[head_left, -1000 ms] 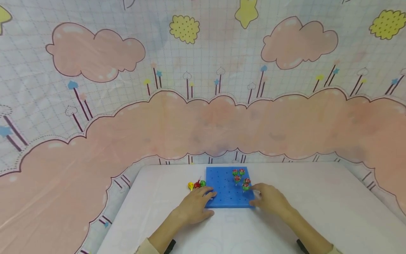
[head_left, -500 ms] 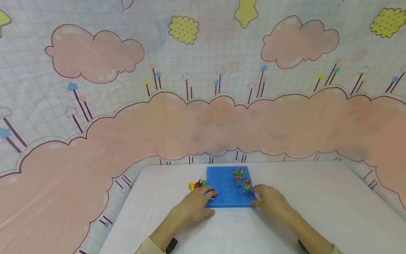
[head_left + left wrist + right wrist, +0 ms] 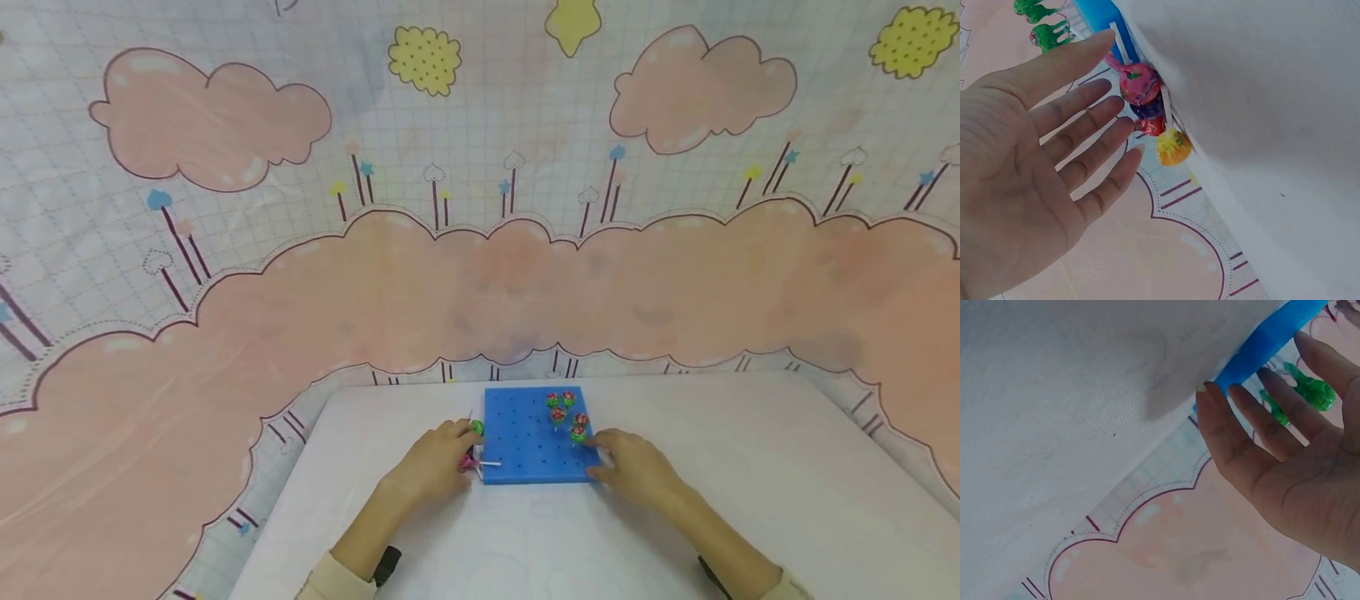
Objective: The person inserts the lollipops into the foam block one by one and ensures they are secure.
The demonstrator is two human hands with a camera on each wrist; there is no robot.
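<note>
A: Where do the loose wrapped lollipops (image 3: 1147,103) lie, and which way do they point?

B: On the white table (image 3: 750,467), just beside the left edge of the square blue pegboard (image 3: 525,450). One white stick points toward the board; the pile's long axis follows that edge.

A: And the hands?

B: The left hand (image 3: 431,467) hovers over them, fingers straight and spread, holding nothing. The right hand (image 3: 633,471) rests flat-fingered against the board's right near corner.

A: Counts?

B: Four loose in the left wrist view; four or five stand in the board (image 3: 566,414), I cannot tell exactly.
</note>
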